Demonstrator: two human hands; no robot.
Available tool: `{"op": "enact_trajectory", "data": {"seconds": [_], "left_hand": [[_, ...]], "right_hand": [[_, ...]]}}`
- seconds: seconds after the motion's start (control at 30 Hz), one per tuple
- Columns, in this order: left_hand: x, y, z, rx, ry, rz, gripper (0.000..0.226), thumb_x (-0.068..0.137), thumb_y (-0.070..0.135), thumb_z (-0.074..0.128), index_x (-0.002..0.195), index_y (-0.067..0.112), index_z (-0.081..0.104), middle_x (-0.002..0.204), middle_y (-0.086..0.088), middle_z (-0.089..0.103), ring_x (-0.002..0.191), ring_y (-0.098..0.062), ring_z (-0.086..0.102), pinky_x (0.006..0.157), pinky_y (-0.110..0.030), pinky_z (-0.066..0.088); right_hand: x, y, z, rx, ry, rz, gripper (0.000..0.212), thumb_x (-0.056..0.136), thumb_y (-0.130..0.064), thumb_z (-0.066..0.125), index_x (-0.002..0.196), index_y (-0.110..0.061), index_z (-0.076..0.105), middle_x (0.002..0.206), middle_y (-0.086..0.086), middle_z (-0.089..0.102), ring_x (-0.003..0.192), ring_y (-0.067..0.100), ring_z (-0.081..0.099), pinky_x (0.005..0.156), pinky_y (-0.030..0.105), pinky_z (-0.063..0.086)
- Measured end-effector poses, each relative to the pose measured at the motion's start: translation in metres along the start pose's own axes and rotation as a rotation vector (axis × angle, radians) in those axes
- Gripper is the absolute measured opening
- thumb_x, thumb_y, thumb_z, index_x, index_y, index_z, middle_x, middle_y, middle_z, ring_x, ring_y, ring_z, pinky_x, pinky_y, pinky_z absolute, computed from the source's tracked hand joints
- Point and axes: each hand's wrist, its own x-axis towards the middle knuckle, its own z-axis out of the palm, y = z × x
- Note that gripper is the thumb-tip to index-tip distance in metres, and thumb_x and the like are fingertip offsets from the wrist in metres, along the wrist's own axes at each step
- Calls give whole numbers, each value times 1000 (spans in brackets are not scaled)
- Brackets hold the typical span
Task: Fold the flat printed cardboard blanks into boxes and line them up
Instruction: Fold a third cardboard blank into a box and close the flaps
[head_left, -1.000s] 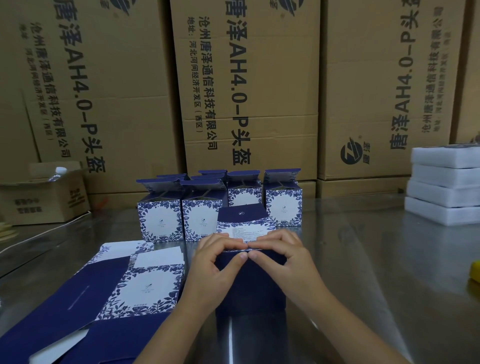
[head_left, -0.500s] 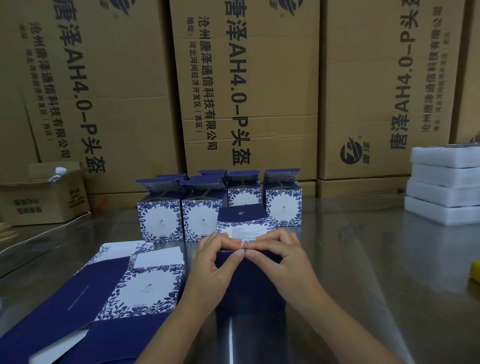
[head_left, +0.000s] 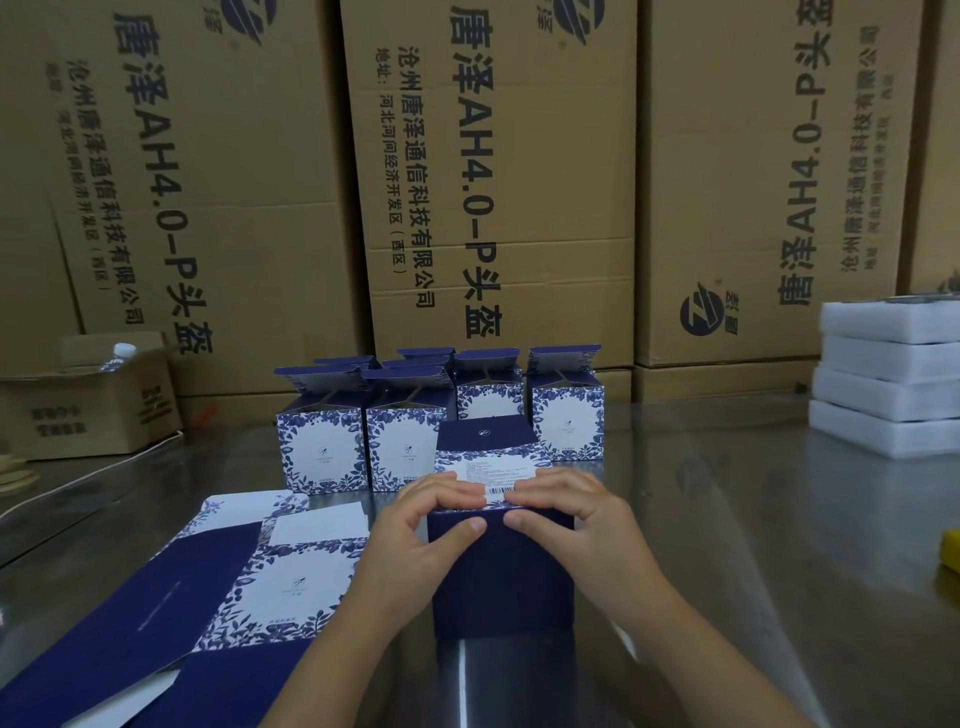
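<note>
Head view: the half-folded box (head_left: 501, 577) is being gripped at its top edge by the left hand (head_left: 415, 530) and right hand (head_left: 579, 525). Each grip is being closed with fingers curled over the barcoded flap (head_left: 493, 480) and a thumb pressed on the navy front. The box is being supported upright on the worktop (head_left: 727, 545), just in front of the finished boxes (head_left: 322, 447), with flat blanks (head_left: 291, 582) lying at its left.
</note>
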Motion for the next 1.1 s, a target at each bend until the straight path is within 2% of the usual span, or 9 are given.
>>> {"op": "enact_trajectory", "data": {"seconds": [0.17, 0.37, 0.7, 0.83, 0.9, 0.97, 1.1], "left_hand": [[1, 1, 0, -11, 32, -46, 36, 74, 7, 76, 79, 42, 74, 105, 24, 67, 118, 4, 48, 101, -20, 32], [3, 0, -7, -113, -33, -106, 33, 76, 6, 73, 77, 39, 76, 105, 22, 68, 118, 10, 47, 103, -21, 33], [2, -1, -4, -79, 6, -70, 33, 77, 9, 73, 77, 42, 75, 102, 22, 69, 116, 9, 49, 100, -19, 36], [2, -1, -6, -88, -17, -86, 32, 77, 9, 72, 76, 40, 75, 103, 20, 69, 117, 10, 48, 99, -14, 36], [2, -2, -7, -93, -27, -98, 32, 78, 8, 72, 78, 40, 76, 104, 21, 69, 117, 11, 48, 98, -12, 36], [2, -3, -8, -116, -33, -108, 32, 78, 7, 71, 80, 38, 76, 105, 21, 69, 117, 11, 48, 99, -16, 37], [2, -5, -7, -136, -15, -108, 30, 78, 6, 71, 81, 36, 76, 106, 20, 69, 118, 9, 48, 101, -25, 38]], "right_hand": [[0, 1, -1, -22, 0, -18, 23, 74, -20, 79, 84, -40, 74, 93, -21, 69, 107, -6, 51, 90, 6, 33], [2, 6, -7, 44, -13, 36, 22, 71, -19, 81, 86, -35, 75, 98, -25, 70, 111, -11, 52, 92, 5, 35], [2, 11, -3, 74, 12, 42, 19, 71, -19, 81, 83, -34, 77, 95, -23, 71, 110, -11, 52, 93, 6, 37], [3, 15, -4, 78, 0, 37, 27, 71, -23, 81, 88, -43, 74, 97, -22, 71, 112, -9, 52, 97, 16, 39], [4, 17, -9, 127, -8, 51, 26, 70, -23, 82, 88, -40, 75, 98, -18, 72, 113, -7, 55, 99, 25, 41], [5, 20, -13, 187, -18, 78, 23, 69, -22, 83, 86, -36, 77, 98, -14, 73, 113, -3, 57, 99, 31, 44], [6, 21, -14, 208, -17, 75, 21, 66, -34, 83, 86, -34, 77, 99, -13, 73, 113, -1, 57, 100, 33, 43]]}}
